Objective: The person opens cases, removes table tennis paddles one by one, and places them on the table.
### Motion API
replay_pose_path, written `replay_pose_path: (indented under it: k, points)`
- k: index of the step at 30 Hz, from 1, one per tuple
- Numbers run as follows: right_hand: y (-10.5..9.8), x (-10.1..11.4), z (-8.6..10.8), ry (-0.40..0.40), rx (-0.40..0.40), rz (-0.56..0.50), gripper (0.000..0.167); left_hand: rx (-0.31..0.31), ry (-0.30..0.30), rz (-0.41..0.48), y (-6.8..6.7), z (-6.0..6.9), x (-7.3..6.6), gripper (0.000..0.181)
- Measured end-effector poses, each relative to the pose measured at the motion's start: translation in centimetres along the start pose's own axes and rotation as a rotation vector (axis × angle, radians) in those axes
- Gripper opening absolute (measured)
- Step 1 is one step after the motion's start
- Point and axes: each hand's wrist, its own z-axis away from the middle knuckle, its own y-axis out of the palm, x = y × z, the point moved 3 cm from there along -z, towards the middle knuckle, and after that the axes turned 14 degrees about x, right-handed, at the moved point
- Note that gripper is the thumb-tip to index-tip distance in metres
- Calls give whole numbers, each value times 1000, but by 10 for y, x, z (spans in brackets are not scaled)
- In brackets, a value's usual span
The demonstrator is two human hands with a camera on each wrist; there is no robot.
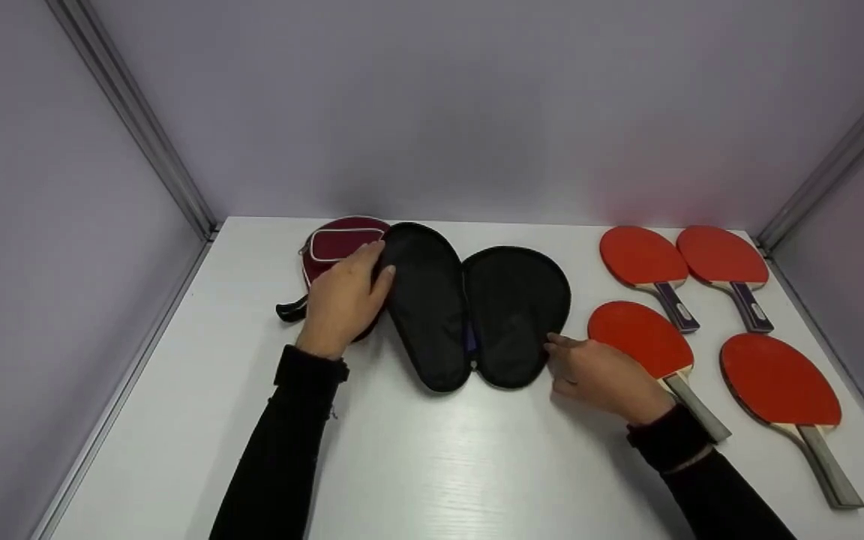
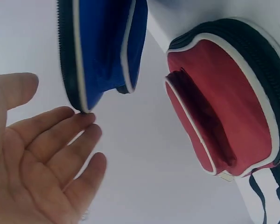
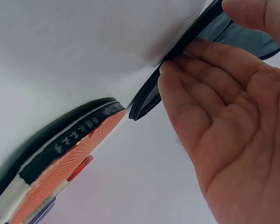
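A table tennis bat case [image 1: 430,315] lies unzipped and spread wide, its two black inner halves facing up; the left half is tilted up. In the left wrist view the outside of the case [image 2: 100,51] is blue with white piping. My left hand [image 1: 346,296] touches the left half's edge with its fingertips, fingers extended and thumb apart. At the lower right edge of the other half, the fingers of my right hand [image 1: 601,373] touch the rim, fairly straight in the right wrist view. A red bat case [image 1: 331,244] lies behind my left hand, partly hidden.
Several red-faced table tennis bats lie at the right of the white table [image 1: 432,465]: two at the back [image 1: 646,259], one [image 1: 638,337] partly behind my right hand, and one [image 1: 781,382] near the right edge. Grey walls [image 1: 462,112] enclose the table.
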Motion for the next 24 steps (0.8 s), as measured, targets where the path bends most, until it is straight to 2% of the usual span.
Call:
replay_pose_path:
  k: [4,6,13,17,24]
  points:
    - [0,1,1,-39,1,6,26,-24,30,38,-2,0,-4,53]
    - [0,1,2,-53,0,13,26,-44,50,56,-3,0,-6,48]
    - [3,0,5,-60,28,-9,48,-112,168,82,-4,0,-12,43]
    - [5,1,5,-78,38,-12,49,-97,226,123,-4,0,-17,48]
    - [6,9,5,-91,56,-17,48,-18,256,166,4,-2,-22,61]
